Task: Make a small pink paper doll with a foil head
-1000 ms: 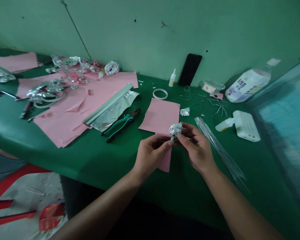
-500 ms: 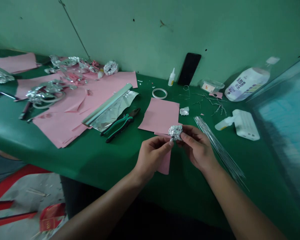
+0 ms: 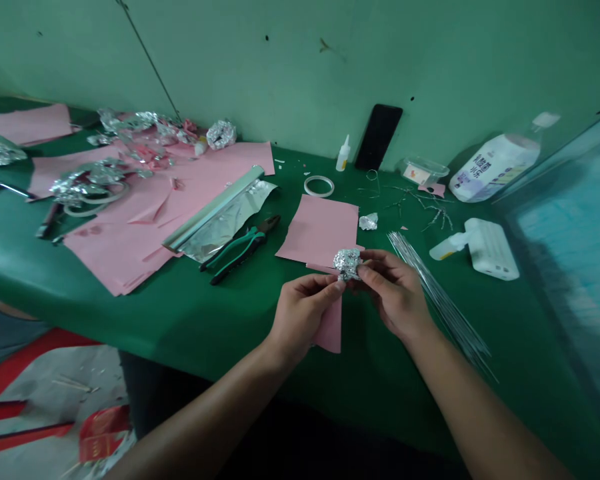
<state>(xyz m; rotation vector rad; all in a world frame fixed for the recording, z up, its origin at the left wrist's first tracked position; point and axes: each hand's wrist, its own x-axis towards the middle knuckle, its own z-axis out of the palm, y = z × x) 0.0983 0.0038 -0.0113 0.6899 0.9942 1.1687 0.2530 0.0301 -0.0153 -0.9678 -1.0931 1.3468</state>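
Note:
A crumpled ball of foil (image 3: 347, 262) is between my two hands, above the green table. My left hand (image 3: 307, 307) pinches its lower left edge with thumb and forefinger. From the right, my right hand (image 3: 395, 290) grips the foil ball between thumb and fingers. Beneath the hands lies a narrow strip of pink paper (image 3: 331, 327), partly hidden by my left hand. Just behind them is a larger pink sheet (image 3: 323, 230). Pliers with green handles (image 3: 241, 250) rest to the left, and a bundle of thin metal wires (image 3: 437, 300) lies right of my right hand.
A foil roll (image 3: 215, 210) lies on the left beside pink sheets (image 3: 120, 257) and crumpled foil (image 3: 93, 180). Along the wall stand a glue bottle (image 3: 343, 155), a phone (image 3: 379, 138) and a large bottle (image 3: 495, 167). A tape ring (image 3: 319, 187) and a white device (image 3: 493, 249) are nearby.
The foil ball has shifted slightly left and tilted a little between my fingers. Both hands keep their hold and have barely moved.

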